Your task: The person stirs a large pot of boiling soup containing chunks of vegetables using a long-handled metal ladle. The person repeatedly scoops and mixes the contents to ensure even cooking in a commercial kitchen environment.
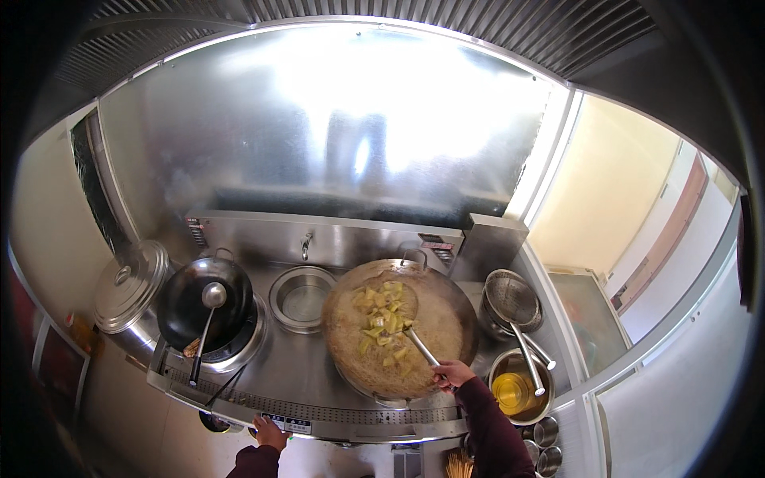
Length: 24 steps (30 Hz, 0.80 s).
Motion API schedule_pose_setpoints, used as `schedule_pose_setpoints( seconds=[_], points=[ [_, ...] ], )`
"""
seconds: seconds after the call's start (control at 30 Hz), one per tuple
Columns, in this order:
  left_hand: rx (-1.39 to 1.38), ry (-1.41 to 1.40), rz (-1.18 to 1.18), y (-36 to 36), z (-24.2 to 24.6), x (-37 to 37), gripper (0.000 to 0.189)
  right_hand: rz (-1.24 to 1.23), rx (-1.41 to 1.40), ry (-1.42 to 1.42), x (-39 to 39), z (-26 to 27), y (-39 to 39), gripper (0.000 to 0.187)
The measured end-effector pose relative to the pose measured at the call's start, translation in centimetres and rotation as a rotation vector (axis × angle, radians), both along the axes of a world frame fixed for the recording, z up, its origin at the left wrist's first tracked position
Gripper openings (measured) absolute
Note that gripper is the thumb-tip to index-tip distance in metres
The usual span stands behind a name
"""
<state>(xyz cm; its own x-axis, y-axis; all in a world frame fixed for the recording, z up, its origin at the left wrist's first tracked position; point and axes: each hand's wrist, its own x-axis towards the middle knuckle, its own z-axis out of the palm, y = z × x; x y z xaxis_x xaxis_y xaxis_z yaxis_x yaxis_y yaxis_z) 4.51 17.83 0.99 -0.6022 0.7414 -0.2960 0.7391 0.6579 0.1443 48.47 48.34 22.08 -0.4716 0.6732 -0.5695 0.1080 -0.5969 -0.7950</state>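
A large wok (460, 299) full of bubbling, foamy liquid sits on the range right of the middle. Yellow-green vegetable pieces (382, 313) lie at its centre, on and around the head of a long-handled strainer or ladle, which is partly hidden by them. My right hand (452, 376) grips that utensil's metal handle (423, 346) near the wok's lower right rim. At the front edge of the range, my left hand (270, 432) rests beside the warning labels, fingers slightly spread, with no object visible in it.
A black wok (203, 287) with a steel ladle (213, 295) stands left, beside a lidded pot (132, 287). A round steel basin (302, 299) sits below the faucet (306, 246). Strainers (514, 299) and a bowl with yellow liquid (510, 392) stand right of the large wok.
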Motion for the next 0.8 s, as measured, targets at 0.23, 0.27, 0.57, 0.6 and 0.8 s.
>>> schedule_pose_setpoints(
  seconds=[0.23,0.27,0.57,0.6,0.8],
  points=[
    [0.004,0.034,0.015,-0.1,-0.1,-0.1,0.107,0.151,0.116,-0.212,1.7,4.8,-5.1,0.013],
    [-0.002,0.044,-0.001,-0.2,-0.4,-0.3,0.107,0.162,0.137,-0.226,2.1,5.5,-5.8,0.013],
    [-0.002,0.056,-0.024,-0.4,-1.3,-0.7,0.106,0.1,0.249,-0.322,8.4,8.8,-8.5,0.015],
    [-0.009,0.054,-0.023,-0.3,-1.3,-0.7,0.105,0.091,0.27,-0.357,8.9,8.7,-8.4,0.023],
    [-0.031,0.02,-0.008,0.0,-0.4,-0.5,0.107,-0.03,0.71,-0.726,9.7,5.9,-6.4,0.038]
  ],
)
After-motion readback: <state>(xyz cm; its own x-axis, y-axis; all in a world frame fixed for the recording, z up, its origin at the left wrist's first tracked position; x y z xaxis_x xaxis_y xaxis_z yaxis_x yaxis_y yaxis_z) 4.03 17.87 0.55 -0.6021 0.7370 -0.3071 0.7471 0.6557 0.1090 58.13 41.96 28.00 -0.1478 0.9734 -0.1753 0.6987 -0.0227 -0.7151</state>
